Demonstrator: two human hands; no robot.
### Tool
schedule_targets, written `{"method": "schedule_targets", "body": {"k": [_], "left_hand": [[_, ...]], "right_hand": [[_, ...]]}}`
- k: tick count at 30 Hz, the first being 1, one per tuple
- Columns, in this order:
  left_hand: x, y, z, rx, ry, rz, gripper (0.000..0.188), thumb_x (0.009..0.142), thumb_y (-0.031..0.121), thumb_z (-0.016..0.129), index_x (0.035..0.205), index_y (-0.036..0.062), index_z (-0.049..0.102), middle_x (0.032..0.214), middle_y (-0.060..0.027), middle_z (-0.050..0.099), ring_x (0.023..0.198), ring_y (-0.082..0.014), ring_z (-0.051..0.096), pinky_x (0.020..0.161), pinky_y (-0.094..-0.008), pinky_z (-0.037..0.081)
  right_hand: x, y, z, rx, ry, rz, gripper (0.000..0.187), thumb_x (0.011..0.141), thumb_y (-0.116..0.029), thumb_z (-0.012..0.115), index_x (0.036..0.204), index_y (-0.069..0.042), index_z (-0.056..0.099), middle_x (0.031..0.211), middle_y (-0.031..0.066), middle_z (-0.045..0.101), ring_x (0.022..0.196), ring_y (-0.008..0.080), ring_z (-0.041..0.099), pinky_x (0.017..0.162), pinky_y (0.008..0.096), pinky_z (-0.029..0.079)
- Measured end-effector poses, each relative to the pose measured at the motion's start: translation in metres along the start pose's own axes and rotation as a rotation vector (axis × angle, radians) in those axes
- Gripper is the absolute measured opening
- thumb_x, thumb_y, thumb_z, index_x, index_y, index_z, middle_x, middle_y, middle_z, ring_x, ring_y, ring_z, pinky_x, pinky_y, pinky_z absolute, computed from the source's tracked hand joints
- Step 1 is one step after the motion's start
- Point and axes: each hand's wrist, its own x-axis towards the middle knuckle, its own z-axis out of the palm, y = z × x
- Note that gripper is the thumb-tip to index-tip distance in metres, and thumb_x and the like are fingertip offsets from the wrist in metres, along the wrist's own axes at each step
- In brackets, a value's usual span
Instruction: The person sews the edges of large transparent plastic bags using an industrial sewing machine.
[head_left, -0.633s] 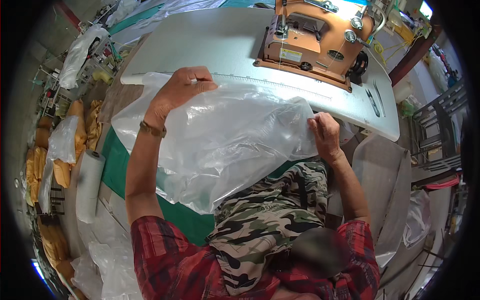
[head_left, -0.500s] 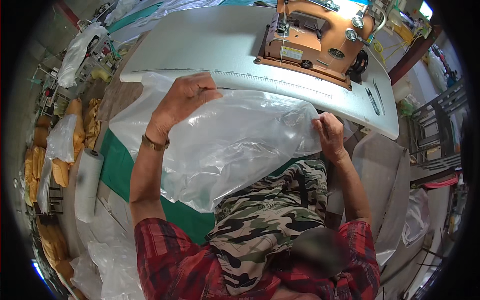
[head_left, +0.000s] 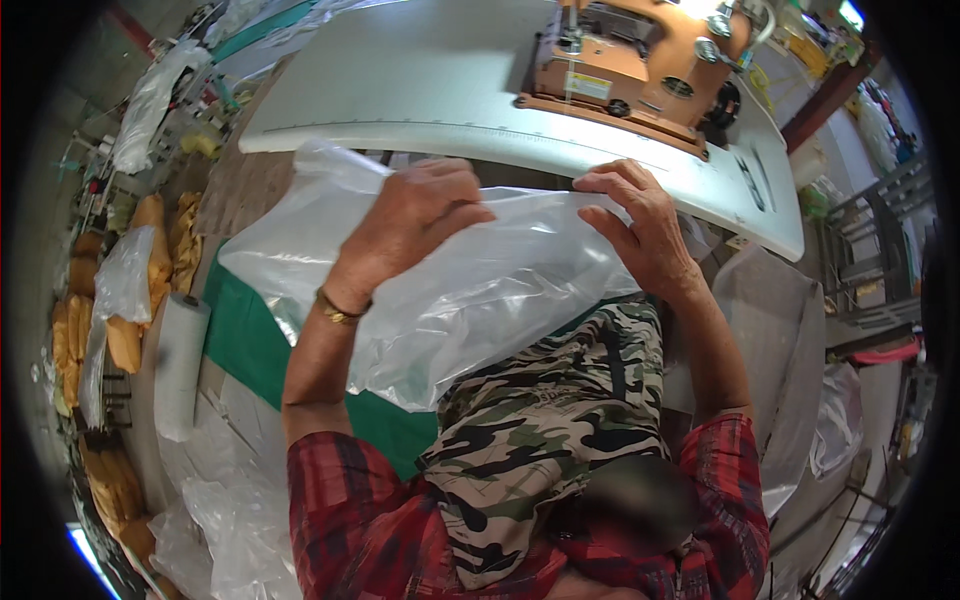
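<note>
I see L hand (head_left: 415, 215) at top edge of translucent plastic sheet (head_left: 470, 270), can't tell if pinching; R hand (head_left: 648, 228), thumb & fingers spread, same edge. Sheet's over green material (head_left: 243, 335), nr sewing-machine table (head_left: 420, 80).

the plastic sheet (head_left: 520, 240) looks glossy and creased — the tabletop (head_left: 400, 80) smooth and shiny.

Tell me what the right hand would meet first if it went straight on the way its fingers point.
Most likely the plastic sheet, whose upper edge lies right by the right hand, though depth is unclear. Farther left, roughly in line, is the left hand.
</note>
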Motion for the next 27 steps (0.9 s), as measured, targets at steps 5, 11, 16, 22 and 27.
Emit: {"method": "schedule_targets", "body": {"k": [5,11,16,22,27], "left_hand": [[-0.007,0.006,0.025,0.133,0.024,0.011,0.024,0.084,0.021,0.071,0.077,0.0032,0.056,0.074,-0.0082,0.051,0.071,-0.0264,0.052,0.065,-0.0383,0.042],[-0.038,0.002,0.03,0.243,0.044,-0.032,0.045,0.082,0.02,0.072,0.123,0.009,0.059,0.111,-0.0087,0.065,0.106,-0.0299,0.06,0.095,-0.0392,0.048],[-0.07,-0.039,-0.007,0.395,0.069,-0.231,0.037,0.086,0.01,0.066,0.123,0.0075,0.061,0.119,-0.0122,0.064,0.11,-0.0318,0.059,0.095,-0.0386,0.048],[-0.141,-0.121,-0.039,0.416,-0.133,-0.712,0.033,0.092,0.029,0.059,0.107,0.001,0.064,0.104,-0.0218,0.065,0.102,-0.0407,0.059,0.087,-0.0441,0.048],[-0.181,-0.157,-0.036,0.244,-0.507,-1.058,0.044,0.09,0.044,0.06,0.093,0.0005,0.065,0.097,-0.0181,0.067,0.093,-0.037,0.062,0.083,-0.04,0.049]], "right_hand": [[-0.003,-0.003,0.014,0.073,-0.228,0.048,0.014,0.088,-0.016,0.064,0.085,-0.003,0.058,0.081,0.013,0.057,0.075,0.034,0.056,0.067,0.0414,0.045],[-0.033,0.001,0.024,-0.035,-0.195,-0.095,0.016,0.085,-0.013,0.066,0.081,-0.002,0.055,0.074,0.011,0.051,0.068,0.0302,0.054,0.06,0.0398,0.043],[-0.061,0.007,0.017,-0.085,-0.147,-0.107,0.015,0.083,-0.012,0.069,0.081,-0.004,0.056,0.074,0.0094,0.053,0.067,0.0283,0.054,0.06,0.0387,0.042],[-0.079,-0.003,0.025,-0.112,-0.118,-0.204,0.016,0.08,-0.01,0.072,0.081,-0.005,0.056,0.075,0.0078,0.054,0.065,0.0256,0.053,0.059,0.0364,0.041],[-0.102,-0.005,0.026,-0.106,-0.149,-0.281,0.02,0.077,-0.009,0.075,0.085,-0.005,0.057,0.075,0.0071,0.056,0.065,0.0245,0.053,0.059,0.0361,0.041]]}}
